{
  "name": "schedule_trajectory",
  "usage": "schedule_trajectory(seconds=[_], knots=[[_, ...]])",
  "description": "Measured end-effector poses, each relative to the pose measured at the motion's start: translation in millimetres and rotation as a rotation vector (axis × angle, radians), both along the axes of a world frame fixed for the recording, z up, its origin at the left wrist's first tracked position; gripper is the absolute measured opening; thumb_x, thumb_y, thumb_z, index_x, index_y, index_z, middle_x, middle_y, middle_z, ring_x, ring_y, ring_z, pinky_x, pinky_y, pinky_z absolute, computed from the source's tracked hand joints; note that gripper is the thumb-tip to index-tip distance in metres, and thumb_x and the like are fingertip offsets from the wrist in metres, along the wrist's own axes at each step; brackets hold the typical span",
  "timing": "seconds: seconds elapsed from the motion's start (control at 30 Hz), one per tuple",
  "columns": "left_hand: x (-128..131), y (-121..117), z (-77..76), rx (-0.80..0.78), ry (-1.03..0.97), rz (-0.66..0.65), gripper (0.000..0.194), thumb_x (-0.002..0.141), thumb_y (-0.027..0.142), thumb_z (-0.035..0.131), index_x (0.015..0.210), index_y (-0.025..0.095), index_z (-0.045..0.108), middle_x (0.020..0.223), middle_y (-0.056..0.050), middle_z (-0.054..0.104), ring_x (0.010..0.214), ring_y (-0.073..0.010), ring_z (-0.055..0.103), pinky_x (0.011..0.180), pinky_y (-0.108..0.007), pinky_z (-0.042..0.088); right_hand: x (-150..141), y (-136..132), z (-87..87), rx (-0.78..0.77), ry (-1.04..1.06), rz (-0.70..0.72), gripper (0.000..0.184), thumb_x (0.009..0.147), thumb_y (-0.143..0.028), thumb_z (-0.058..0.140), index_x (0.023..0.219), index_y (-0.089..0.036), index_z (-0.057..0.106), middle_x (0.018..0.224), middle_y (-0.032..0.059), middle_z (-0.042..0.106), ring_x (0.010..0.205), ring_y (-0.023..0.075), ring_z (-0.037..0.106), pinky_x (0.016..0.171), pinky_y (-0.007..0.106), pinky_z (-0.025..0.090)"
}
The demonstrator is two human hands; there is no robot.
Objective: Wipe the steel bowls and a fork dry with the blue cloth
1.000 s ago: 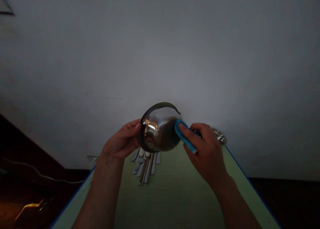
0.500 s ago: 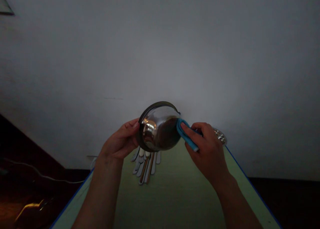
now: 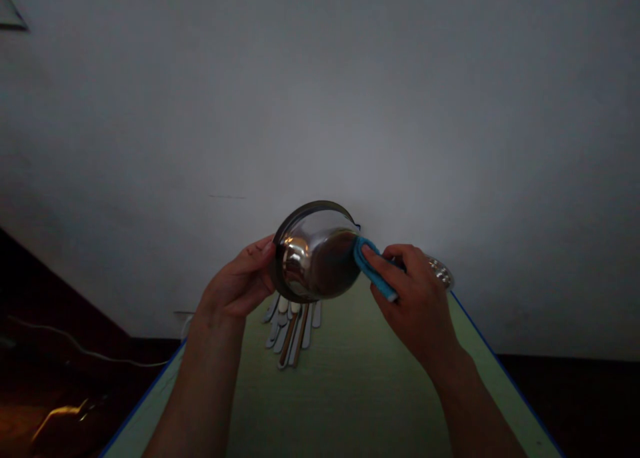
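The bowl [image 3: 319, 255], rim [image 3: 279, 270] clasped in left fingers [image 3: 256, 253], touches cloth [image 3: 375, 279] clutched by right fingers [image 3: 385, 266].

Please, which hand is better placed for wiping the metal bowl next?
Probably the right hand: it already holds the blue cloth at the metal bowl. The left hand grips the rim, so it seems better for steadying.

Bowl [image 3: 327, 261]: smooth metal, mirror-glossy, sharp highlights. Cloth [image 3: 376, 271]: soft-looking fabric, matt, slightly fuzzy. Cutlery [image 3: 287, 341]: grey metal look, dull sheen; a couple of pieces brown, wood-like. Dish [image 3: 441, 273]: shiny metal, bumpy. Table [image 3: 345, 378]: smooth, low sheen. Wall [image 3: 320, 98]: matt, mostly smooth.
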State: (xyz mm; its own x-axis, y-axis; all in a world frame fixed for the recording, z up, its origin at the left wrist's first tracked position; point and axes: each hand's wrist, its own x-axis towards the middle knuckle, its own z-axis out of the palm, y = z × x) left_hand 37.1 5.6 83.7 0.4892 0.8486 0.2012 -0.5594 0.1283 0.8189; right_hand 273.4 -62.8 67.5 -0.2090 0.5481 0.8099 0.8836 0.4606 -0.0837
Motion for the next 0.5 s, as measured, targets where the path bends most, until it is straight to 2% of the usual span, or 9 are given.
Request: schedule_trajectory(seconds=[0.2,0.5], knots=[[-1.3,0.6,-1.4,-0.023,-0.016,0.027,0.027,0.062,0.021,0.081,0.085,0.011,0.073,0.075,-0.003,0.075,0.063,-0.0172,0.069,0.060,-0.027,0.060,0.5,-0.4,0.2,-0.015,-0.001,0.002,0.043,0.078,-0.011,0.057,0.121,-0.016,0.060,0.095,0.0100,0.053,0.084,0.0220,0.049,0.072,0.038,0.045],[-3.7,3.1,-4.7,-0.012,-0.060,-0.004,0.022,0.066,0.018,0.078,0.086,0.010,0.073,0.078,-0.005,0.076,0.066,-0.0177,0.070,0.063,-0.025,0.060,-1.2,1.1,-2.8,-0.027,0.003,-0.003,0.042,0.078,-0.012,0.058,0.120,-0.016,0.061,0.095,0.0096,0.054,0.084,0.0215,0.049,0.072,0.037,0.045]])
